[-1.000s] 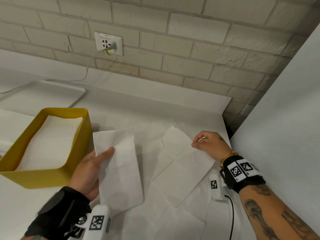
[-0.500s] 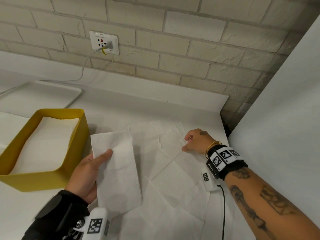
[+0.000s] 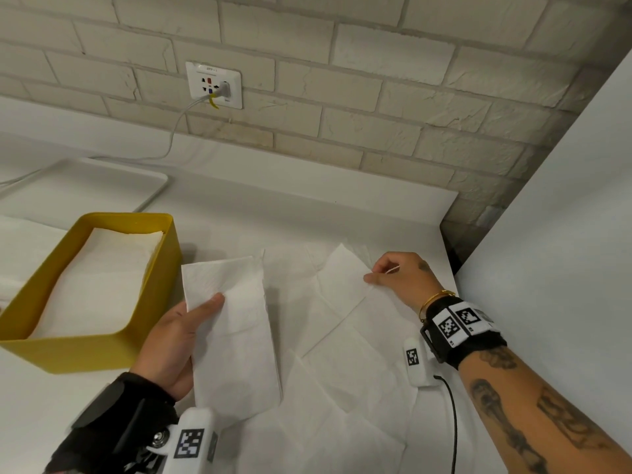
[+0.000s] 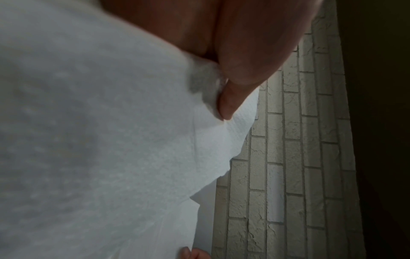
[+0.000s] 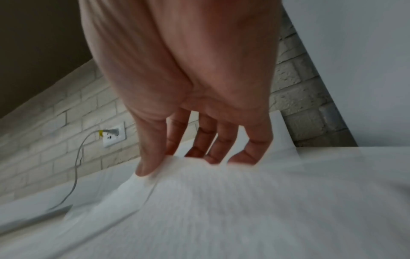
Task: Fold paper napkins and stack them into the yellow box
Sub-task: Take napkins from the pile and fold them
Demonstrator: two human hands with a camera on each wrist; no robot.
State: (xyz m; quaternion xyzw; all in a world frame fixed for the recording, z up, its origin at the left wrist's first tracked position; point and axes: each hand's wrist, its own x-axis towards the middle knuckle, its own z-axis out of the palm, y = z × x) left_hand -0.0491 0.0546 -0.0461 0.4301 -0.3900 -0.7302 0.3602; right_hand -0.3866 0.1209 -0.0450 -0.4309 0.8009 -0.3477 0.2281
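Left hand [image 3: 178, 340] holds folded napkin [image 3: 232, 330] just beside yellow box [image 3: 150, 302]. Right hand [image 3: 400, 278] pinches corner of flat napkin [image 3: 342, 285] on table. Best: lay folded one flat on stack inside box, edges lined up. Hands well apart.

The white bench [image 3: 307, 213] runs back to a brick wall and ends at its right edge beside a white panel. On its left part sits a yellow box [image 3: 102, 350] with white napkins stacked flat inside it. Behind the box lies a white tray [image 3: 85, 186], near the wall, and a pale cable [image 3: 20, 177] trails across the bench by that tray. Right of the box, unfolded paper napkins [image 3: 342, 388] are spread over the surface, overlapping one another at different angles, creased along their fold lines. More white paper [image 3: 24, 248] lies on the bench left of the box, partly out of view.
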